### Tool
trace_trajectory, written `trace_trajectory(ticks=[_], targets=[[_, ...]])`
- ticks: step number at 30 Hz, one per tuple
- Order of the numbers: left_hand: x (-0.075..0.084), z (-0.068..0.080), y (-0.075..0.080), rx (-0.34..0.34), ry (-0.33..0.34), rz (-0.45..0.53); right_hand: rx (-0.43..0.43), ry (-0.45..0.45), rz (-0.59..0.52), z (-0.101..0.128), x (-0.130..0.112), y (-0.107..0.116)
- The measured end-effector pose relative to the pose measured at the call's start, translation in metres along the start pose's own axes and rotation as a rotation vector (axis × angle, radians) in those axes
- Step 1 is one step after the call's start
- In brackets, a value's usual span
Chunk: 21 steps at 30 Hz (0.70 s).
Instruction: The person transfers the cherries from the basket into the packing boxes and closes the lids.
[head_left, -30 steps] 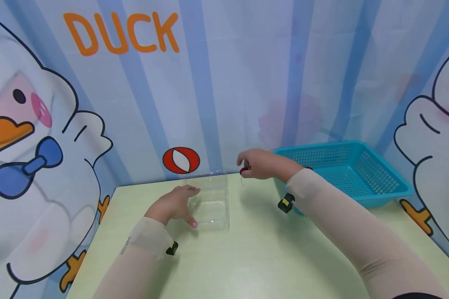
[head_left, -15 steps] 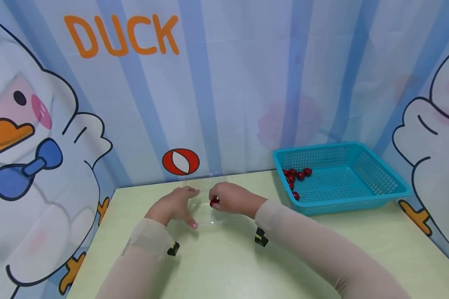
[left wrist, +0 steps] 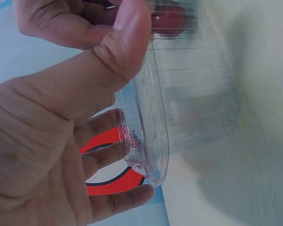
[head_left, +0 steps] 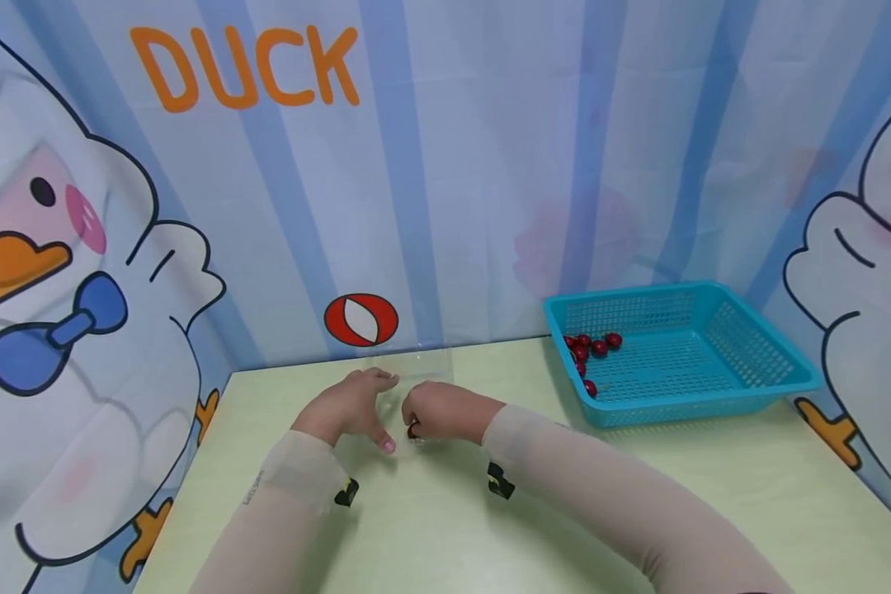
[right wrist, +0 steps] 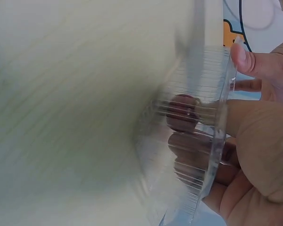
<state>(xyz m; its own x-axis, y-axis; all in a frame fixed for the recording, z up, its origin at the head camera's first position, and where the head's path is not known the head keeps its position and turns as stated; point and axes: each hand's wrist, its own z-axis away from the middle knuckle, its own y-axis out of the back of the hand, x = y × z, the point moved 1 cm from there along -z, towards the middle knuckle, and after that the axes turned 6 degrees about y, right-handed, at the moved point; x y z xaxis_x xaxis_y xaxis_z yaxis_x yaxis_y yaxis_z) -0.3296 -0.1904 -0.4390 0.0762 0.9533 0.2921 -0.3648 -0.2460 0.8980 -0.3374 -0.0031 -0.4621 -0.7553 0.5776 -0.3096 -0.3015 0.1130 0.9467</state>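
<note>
A clear plastic box [head_left: 434, 364] with ribbed walls stands on the table before me. My left hand [head_left: 344, 410] spans its left side, thumb and fingers spread and fairly straight, touching near the rim [left wrist: 153, 122]. Inside the box, low down, my right hand [head_left: 449, 412] pinches a dark red cherry [right wrist: 183, 113] between thumb and fingers. Through the ribbed wall the cherry [left wrist: 169, 20] shows close to the bottom in the left wrist view. The right fingers partly cover the cherry [head_left: 413, 431] in the head view.
At the back right stands a turquoise mesh basket [head_left: 713, 406], with several cherries [head_left: 600, 348] along its left end. A curtain [head_left: 490, 165] printed with ducks hangs right behind the pale table [head_left: 445, 528].
My right hand has come left from beside the basket with the cherry, then down into the box and toward its near side. The left hand has stayed at the box.
</note>
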Motion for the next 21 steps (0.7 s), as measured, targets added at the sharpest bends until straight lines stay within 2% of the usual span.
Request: trace_trajectory(ticks=[5, 10, 16, 21], targets=[[0.000, -0.002, -0.001, 0.002, -0.003, -0.017, -0.037, -0.024, 0.026, 0.003, 0.002, 0.009], [0.001, -0.004, -0.002, 0.018, -0.003, -0.025, -0.038, -0.009, 0.071, 0.013, 0.010, 0.034], [0.004, -0.001, -0.003, 0.013, 0.026, -0.013, -0.035, -0.041, 0.108, 0.035, 0.026, 0.081], [0.004, 0.001, -0.002, 0.020, 0.020, -0.024, -0.009, -0.126, 0.093, 0.064, 0.053, 0.126]])
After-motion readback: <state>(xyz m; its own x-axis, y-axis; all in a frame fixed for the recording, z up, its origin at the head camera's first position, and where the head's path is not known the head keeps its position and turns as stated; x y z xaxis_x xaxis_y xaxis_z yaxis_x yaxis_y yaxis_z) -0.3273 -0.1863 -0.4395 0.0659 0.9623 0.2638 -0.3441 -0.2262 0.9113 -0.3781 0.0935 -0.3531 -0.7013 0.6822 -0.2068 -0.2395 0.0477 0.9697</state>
